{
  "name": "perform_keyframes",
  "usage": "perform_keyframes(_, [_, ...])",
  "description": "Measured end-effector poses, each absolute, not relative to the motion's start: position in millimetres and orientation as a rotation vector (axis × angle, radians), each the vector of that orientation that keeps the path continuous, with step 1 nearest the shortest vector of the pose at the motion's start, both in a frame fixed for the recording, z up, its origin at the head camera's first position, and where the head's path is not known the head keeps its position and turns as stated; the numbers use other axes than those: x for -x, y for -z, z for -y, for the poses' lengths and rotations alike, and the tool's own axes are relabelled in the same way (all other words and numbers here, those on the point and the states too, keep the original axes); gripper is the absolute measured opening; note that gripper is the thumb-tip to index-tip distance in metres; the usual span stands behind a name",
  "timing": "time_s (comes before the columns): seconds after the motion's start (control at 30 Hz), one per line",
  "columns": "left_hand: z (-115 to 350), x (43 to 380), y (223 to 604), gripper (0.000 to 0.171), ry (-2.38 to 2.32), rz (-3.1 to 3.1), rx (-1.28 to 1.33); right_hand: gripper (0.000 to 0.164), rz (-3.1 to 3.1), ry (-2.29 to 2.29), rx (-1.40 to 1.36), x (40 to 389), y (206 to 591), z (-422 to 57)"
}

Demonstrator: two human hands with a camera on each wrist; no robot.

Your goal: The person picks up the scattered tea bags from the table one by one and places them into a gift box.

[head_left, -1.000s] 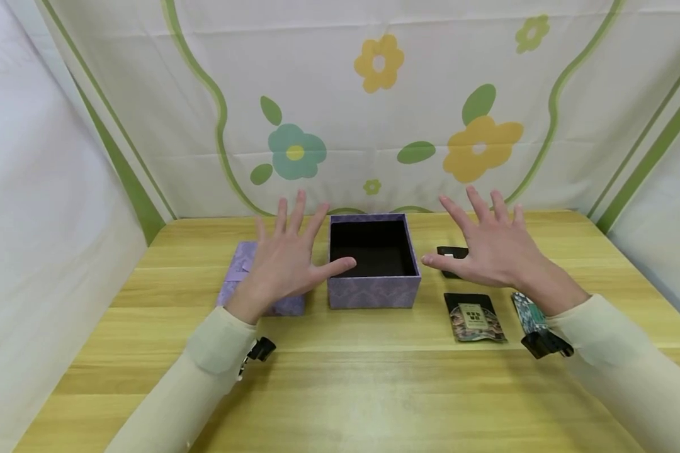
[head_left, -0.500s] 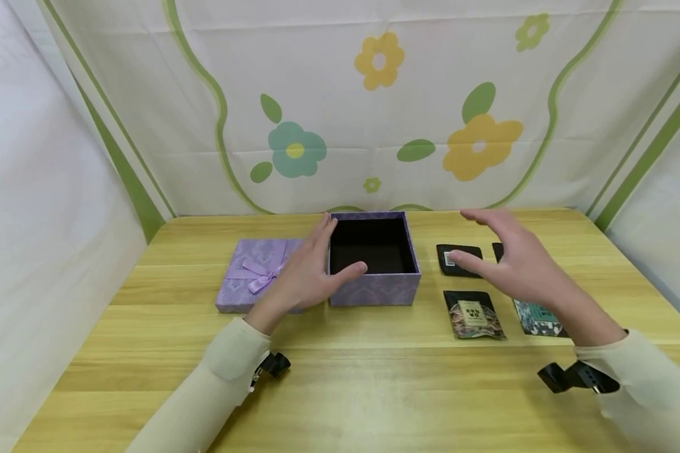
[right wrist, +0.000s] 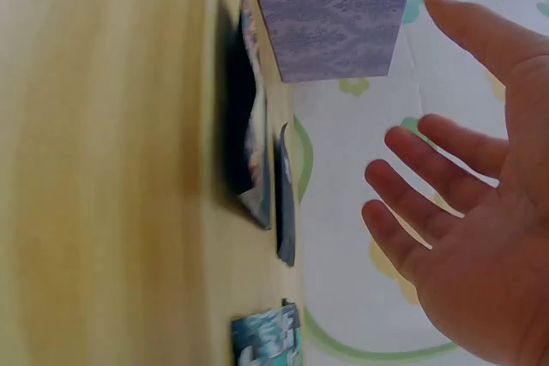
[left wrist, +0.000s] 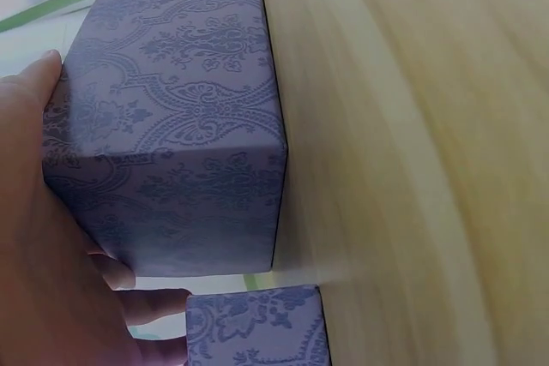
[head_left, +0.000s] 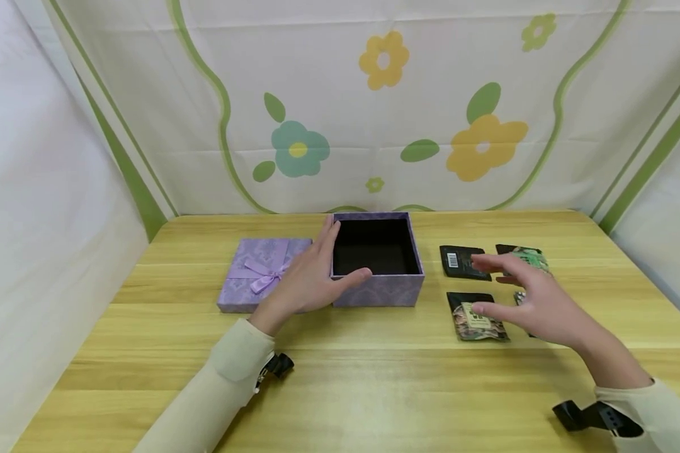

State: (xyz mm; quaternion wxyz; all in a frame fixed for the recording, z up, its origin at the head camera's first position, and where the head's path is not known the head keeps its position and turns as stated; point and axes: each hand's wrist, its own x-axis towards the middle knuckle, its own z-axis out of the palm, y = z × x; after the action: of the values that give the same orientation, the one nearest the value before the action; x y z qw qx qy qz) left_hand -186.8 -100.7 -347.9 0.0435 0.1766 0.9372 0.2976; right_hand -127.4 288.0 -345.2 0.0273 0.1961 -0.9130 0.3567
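Note:
My left hand rests against the left side of a purple patterned gift box, its fingers straight along the wall and its thumb over the front rim. The box has no lid on, and its dark inside faces up. In the right wrist view my right hand has its fingers spread and holds nothing. From the head it hovers over the small packets at the right. A brown-printed packet lies below its thumb, and a black packet with a barcode lies behind. The hand mostly covers another packet.
The box's purple lid with a ribbon bow lies left of the box, partly behind my left hand. A green-printed packet lies at the back right of the wooden table. A flowered white cloth hangs behind the table.
Both hands were raised and spread wide. The left has come down to the side of the box. The right has dropped and moved right and nearer, over the packets.

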Motion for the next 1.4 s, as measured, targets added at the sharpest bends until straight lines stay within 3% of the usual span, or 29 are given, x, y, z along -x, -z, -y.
perform_keyframes(0.73, [100,186,350,0.115,-0.926,-2.875,-0.567,0.099,3.082,-0.780,-0.669,125,361,-304])
perform_keyframes(1.4, [101,187,351,0.116,-0.921,-2.888,-0.567,0.095,3.142,-0.713,-0.689,132,370,-311])
